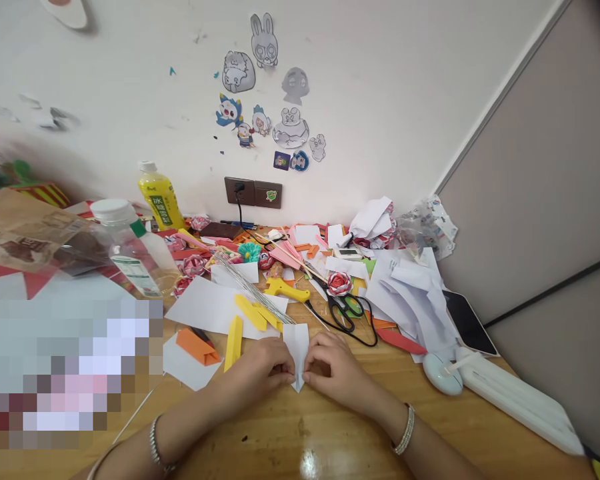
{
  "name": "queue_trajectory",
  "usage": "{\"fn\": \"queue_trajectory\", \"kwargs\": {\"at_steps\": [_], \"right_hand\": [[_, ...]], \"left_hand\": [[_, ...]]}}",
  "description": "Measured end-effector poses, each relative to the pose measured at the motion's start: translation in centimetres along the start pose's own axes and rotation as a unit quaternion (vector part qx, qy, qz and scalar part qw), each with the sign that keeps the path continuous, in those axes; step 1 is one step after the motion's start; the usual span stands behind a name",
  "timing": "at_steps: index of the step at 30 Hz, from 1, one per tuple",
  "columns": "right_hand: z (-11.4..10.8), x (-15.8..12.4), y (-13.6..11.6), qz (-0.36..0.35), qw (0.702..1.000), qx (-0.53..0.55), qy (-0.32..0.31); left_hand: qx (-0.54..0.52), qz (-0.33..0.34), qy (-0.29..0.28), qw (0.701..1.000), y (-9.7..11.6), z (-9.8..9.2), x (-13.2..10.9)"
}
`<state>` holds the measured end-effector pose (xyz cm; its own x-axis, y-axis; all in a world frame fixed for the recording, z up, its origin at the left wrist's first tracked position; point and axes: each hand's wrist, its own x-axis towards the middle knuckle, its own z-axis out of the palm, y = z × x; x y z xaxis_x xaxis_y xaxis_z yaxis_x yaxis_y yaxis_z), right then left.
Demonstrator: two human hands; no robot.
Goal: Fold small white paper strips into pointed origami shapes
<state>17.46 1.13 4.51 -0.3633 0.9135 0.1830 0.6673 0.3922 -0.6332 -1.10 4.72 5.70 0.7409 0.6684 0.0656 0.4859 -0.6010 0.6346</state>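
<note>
A small folded white paper lies on the wooden table between my two hands. My left hand pinches its left side, fingers closed on the fold. From the other side, my right hand presses and pinches the paper's lower right edge. Both wrists wear bracelets. Just behind the paper lie folded yellow paper strips, a bundle of thin wires, and black-handled scissors.
An orange folded paper sits left of my hands. Clear bottle, yellow drink bottle, paper roses, white paper pile, dark tablet and white lamp crowd the back and right. Stickers cover the wall.
</note>
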Motion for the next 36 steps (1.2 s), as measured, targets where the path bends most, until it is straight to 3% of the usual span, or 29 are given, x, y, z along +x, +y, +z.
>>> {"fn": "queue_trajectory", "kwargs": {"at_steps": [7, 16, 30, 36], "right_hand": [[0.5, -0.1, -0.1, -0.005, 0.999, -0.022, 0.024], [1.3, -0.4, -0.4, 0.027, 0.997, -0.043, 0.061], [2.5, -1.0, -1.1, 0.073, 0.987, -0.063, 0.127], [1.2, -2.1, -1.2, -0.052, 0.989, -0.082, 0.109]], "left_hand": [[0.045, -0.041, 0.022, 0.998, 0.6, 0.8, 0.3], [0.076, -0.033, 0.073, 0.994, 0.3, 1.9, 0.3], [0.078, -0.062, 0.073, 0.992, 0.8, 1.8, 0.3], [0.06, -0.07, 0.071, 0.993, 0.9, 1.6, 0.4]]}}
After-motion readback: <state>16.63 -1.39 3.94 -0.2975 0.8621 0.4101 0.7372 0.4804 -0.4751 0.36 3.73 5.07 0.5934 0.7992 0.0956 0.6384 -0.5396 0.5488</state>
